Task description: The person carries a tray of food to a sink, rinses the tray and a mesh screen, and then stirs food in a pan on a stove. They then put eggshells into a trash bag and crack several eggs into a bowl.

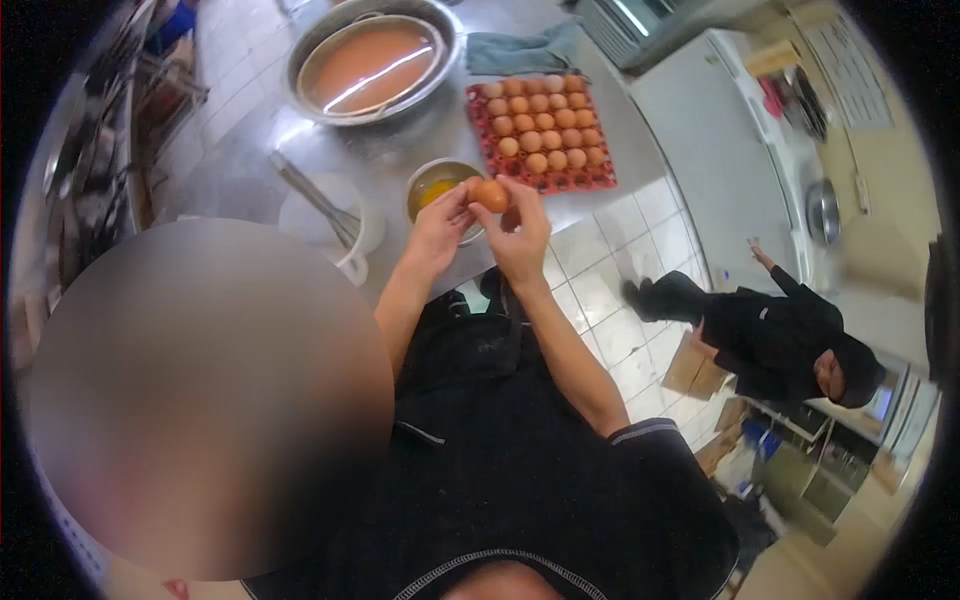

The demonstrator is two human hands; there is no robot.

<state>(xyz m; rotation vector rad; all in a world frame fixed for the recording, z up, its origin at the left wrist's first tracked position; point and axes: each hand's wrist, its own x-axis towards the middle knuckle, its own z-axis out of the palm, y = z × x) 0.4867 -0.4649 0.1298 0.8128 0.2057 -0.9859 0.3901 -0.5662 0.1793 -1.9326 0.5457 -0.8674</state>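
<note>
A brown egg point(490, 195) is held up between the fingertips of both my hands, over the near edge of a metal bowl. My left hand point(437, 225) grips the egg from its left side, fingers closed. On the other side, my right hand point(522, 228) has its thumb and fingers around the egg. Inside the metal bowl point(411, 190) lies yellow egg, partly covered by my left hand. A red tray point(592, 182) full of brown eggs stands just beyond my right hand, its nearest row of cups bare.
A white jug point(372, 228) holding a whisk point(318, 198) stands left of the bowl. Farther back are a large metal basin point(296, 85) with a pot of orange liquid and a grey-green cloth point(525, 50). A person point(780, 335) in black stands right, near a white fridge point(690, 120).
</note>
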